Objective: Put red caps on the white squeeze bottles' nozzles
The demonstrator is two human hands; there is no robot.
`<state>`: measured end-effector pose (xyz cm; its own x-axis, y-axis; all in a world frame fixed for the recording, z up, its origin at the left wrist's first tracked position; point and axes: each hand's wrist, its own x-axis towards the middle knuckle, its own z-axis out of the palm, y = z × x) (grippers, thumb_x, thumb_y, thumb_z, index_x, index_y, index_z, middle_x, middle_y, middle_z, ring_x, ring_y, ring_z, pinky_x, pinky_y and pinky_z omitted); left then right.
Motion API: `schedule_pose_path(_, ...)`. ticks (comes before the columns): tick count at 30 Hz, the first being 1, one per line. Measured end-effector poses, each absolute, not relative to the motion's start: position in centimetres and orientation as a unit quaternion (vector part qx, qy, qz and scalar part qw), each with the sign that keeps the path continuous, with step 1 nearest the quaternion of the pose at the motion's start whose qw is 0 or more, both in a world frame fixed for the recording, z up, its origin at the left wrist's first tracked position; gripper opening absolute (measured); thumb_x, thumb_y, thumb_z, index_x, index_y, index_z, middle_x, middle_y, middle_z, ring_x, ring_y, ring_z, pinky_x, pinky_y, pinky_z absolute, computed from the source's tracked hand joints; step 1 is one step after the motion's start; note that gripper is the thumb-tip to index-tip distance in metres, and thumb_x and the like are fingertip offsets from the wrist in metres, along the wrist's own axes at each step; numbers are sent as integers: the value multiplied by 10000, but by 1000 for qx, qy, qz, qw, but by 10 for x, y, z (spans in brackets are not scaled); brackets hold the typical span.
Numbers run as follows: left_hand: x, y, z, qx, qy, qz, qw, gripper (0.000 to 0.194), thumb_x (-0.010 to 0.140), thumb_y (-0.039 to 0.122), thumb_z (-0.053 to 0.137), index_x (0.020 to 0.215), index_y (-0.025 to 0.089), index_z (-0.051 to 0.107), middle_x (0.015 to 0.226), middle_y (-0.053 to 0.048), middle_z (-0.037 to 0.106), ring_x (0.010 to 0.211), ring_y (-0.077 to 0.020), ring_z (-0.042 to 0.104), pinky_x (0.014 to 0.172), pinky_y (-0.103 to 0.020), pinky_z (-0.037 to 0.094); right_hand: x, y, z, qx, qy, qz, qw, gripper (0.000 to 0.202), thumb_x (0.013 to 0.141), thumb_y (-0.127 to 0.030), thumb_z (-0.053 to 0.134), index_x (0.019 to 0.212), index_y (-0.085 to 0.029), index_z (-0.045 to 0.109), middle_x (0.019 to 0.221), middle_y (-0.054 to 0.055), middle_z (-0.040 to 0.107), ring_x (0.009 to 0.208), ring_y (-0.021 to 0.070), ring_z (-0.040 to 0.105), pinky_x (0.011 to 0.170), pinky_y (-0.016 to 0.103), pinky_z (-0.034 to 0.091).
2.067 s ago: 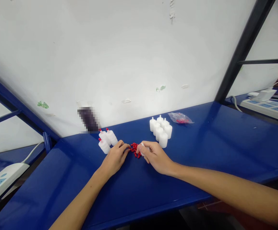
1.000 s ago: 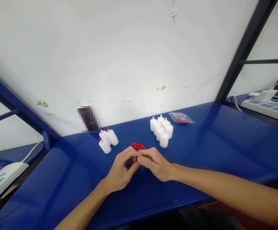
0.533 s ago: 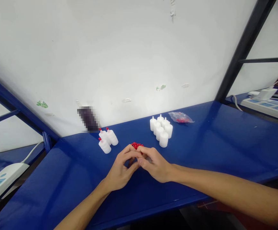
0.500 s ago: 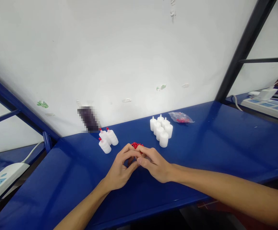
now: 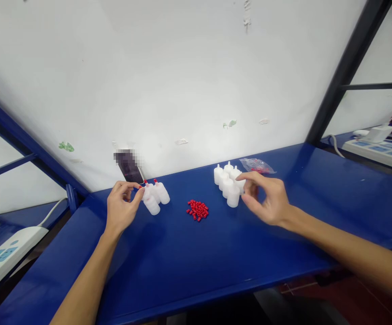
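Observation:
At the left group of white plastic squeeze bottles (image 5: 162,194), my left hand (image 5: 123,205) has thumb and forefinger pinched on the red cap of a bottle. That bottle's body is partly hidden by the hand and the others. My right hand (image 5: 266,198) is beside the uncapped white bottles (image 5: 232,197) on the right. Its thumb and forefinger are apart, with nothing seen held; whether they touch a bottle I cannot tell. Between the two groups lies a loose pile of small red caps (image 5: 197,210) on the blue table (image 5: 182,257).
Behind the uncapped bottles lies a clear plastic bag (image 5: 257,165) with red pieces inside. A phone (image 5: 130,168), partly pixelated, leans on the white wall behind the capped bottles. Power strips (image 5: 11,253) sit beyond the blue and dark frame posts.
My hands were together in front of the red caps and have parted. The left moved to the capped bottles, the right to the uncapped ones. The pile of caps is now uncovered.

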<state>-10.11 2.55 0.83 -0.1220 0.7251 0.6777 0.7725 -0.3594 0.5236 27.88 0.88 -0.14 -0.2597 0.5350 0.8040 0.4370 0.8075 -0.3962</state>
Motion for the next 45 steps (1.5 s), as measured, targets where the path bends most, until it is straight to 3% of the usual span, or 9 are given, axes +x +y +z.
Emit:
schedule_pose_path(8,-98,22,4,-679,-562,-469,63,209,835,354,636,948,182,669,765,27,462,571,-106,401,560,-245,359,286,14,-8,-514,-811,73,271,348,897,-301,523,1222,-184,568,667,-15,623,563,172,583,555,277,372)
schedule_pose_path(11,-86,11,5,-705,-496,-495,108,111,848,268,600,860,170,650,684,26,458,587,-118,436,575,-246,370,284,14,-10,-505,-796,153,296,305,915,-342,513,1172,-189,573,633,-30,596,554,170,575,575,283,386)
schedule_pose_path(14,-64,1,-2,-801,-414,-422,98,85,852,207,569,816,171,638,644,12,530,575,-121,480,595,-249,403,282,14,-10,-493,-774,225,327,280,921,-392,515,1099,-187,579,617,-34,585,550,170,563,591,294,401)
schedule_pose_path(19,-29,-3,-25,-876,-418,-243,-9,212,936,224,483,1031,185,669,833,-38,643,638,-135,566,625,-259,441,275,5,-8,-471,-794,250,290,294,907,-408,562,1093,-186,611,601,-40,520,542,155,496,575,288,368)
schedule_pose_path(26,-24,7,-41,-859,-482,-172,-20,324,994,307,426,1213,201,641,988,-66,609,788,-177,625,728,-302,493,272,-4,-8,-378,-865,209,255,261,886,-456,623,1052,-254,629,1034,53,588,970,249,531,863,411,410)
schedule_pose_path(31,-24,7,-40,-858,-480,-179,-45,302,998,301,426,1098,208,695,971,-58,610,793,-173,626,741,-309,502,269,-1,-12,-376,-843,260,282,233,853,-368,666,1028,-229,601,1036,52,551,846,198,543,785,362,458)
schedule_pose_path(35,-17,4,-39,-830,-472,-285,-76,175,919,201,538,968,181,704,872,-40,642,656,-129,580,632,-264,486,259,-7,-13,-322,-836,329,298,209,796,-172,653,980,-209,559,1165,59,555,980,198,553,881,354,448)
schedule_pose_path(41,-7,-5,-30,-755,-440,-450,-181,135,879,230,620,967,170,702,857,-45,671,661,-119,597,541,-213,477,231,-20,-21,-271,-774,509,261,258,742,-25,500,946,-180,534,918,14,655,823,155,593,742,274,459)
schedule_pose_path(45,-3,-10,-26,-744,-406,-476,-236,194,895,259,626,1047,192,726,919,-62,674,728,-130,611,583,-221,501,212,-24,-21,-261,-766,542,227,154,657,-53,520,750,-175,525,639,-56,531,558,91,458,509,197,347)
